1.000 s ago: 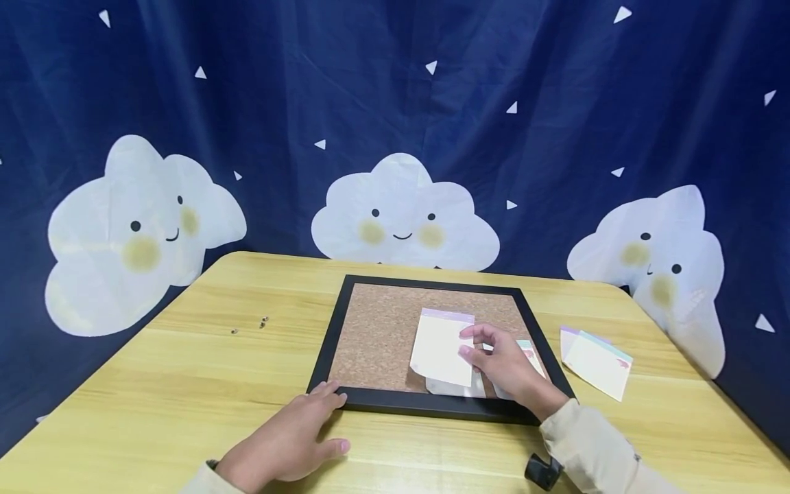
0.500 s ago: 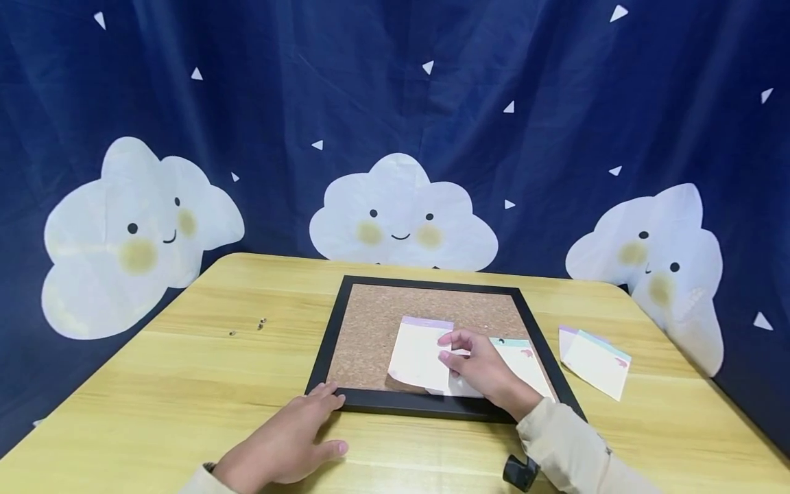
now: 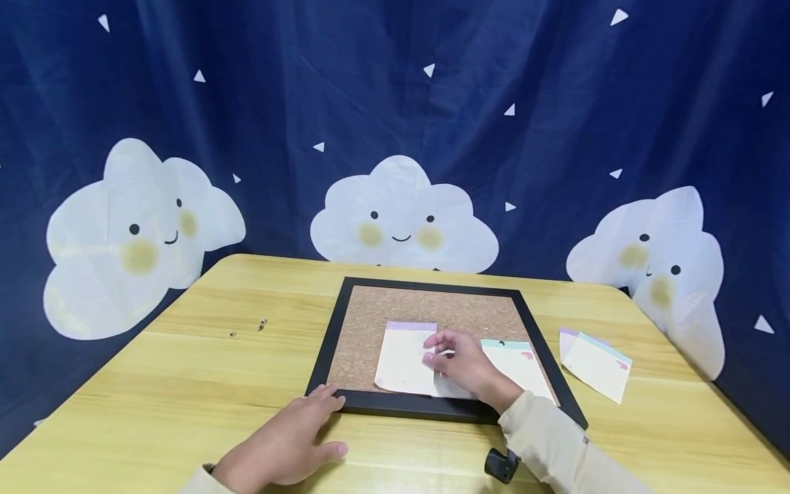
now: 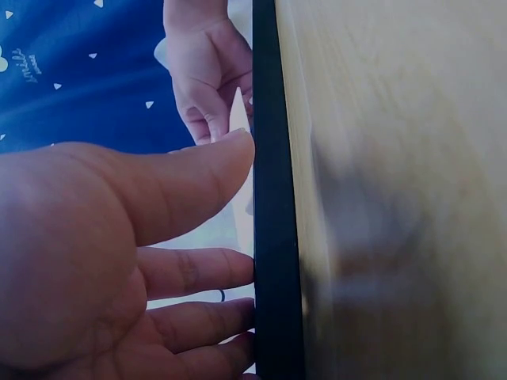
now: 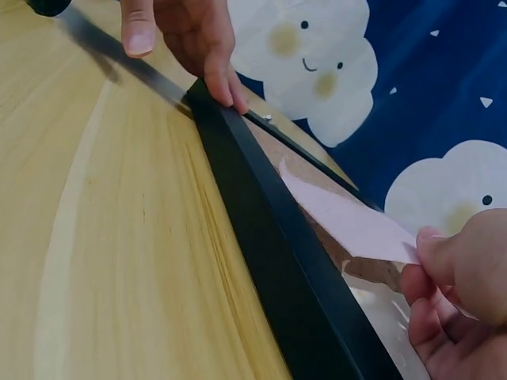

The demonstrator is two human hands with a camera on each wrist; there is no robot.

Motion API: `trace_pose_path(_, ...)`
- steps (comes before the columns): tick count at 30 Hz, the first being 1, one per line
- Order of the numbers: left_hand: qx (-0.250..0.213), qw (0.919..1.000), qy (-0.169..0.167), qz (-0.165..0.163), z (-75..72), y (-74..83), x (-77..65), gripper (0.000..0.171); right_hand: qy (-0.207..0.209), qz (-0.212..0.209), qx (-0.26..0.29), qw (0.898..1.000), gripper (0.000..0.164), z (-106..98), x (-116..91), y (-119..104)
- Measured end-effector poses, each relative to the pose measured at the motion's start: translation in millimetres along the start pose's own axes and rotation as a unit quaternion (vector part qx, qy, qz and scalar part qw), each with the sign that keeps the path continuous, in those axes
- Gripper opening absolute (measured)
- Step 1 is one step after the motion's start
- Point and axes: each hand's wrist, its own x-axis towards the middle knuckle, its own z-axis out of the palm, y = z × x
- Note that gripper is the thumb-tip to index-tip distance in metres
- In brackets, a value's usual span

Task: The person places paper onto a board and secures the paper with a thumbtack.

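Observation:
A cork board in a black frame lies on the table in the head view. Between thumb and fingers, my right hand pinches a paper note with a purple top strip by its right edge. In the right wrist view this note is tilted above the cork. My left hand touches the frame's front left corner with straight fingertips, thumb apart. A green-topped note with a dark pin at its top lies on the board's right side. Another note is mostly hidden beneath my right hand.
Two loose notes overlap on the table right of the board. A few small metallic pins lie to the left. A black device hangs by my right wrist. A blue curtain with clouds stands behind the table.
My right hand has moved left and slightly nearer with the purple-topped note, uncovering more of the green-topped note and its pin. The left hand has stayed at the frame's corner.

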Motion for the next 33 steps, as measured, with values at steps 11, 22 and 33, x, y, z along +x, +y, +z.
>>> trace_pose_path(11,0.002,1.0000,0.003,0.005,0.5,-1.5,-0.4,0.065,-0.033,-0.044,-0.090,0.994,0.010,6.8,3.1,1.7)
trace_pose_path(22,0.000,1.0000,0.005,0.001,0.0,-1.9,-0.5,0.064,-0.053,-0.060,-0.117,0.990,0.024,9.0,7.4,-2.4)
trace_pose_path(33,0.001,0.9999,0.008,0.008,0.9,-0.7,0.6,0.064,-0.066,-0.107,-0.163,0.979,0.028,13.7,11.3,-0.5)
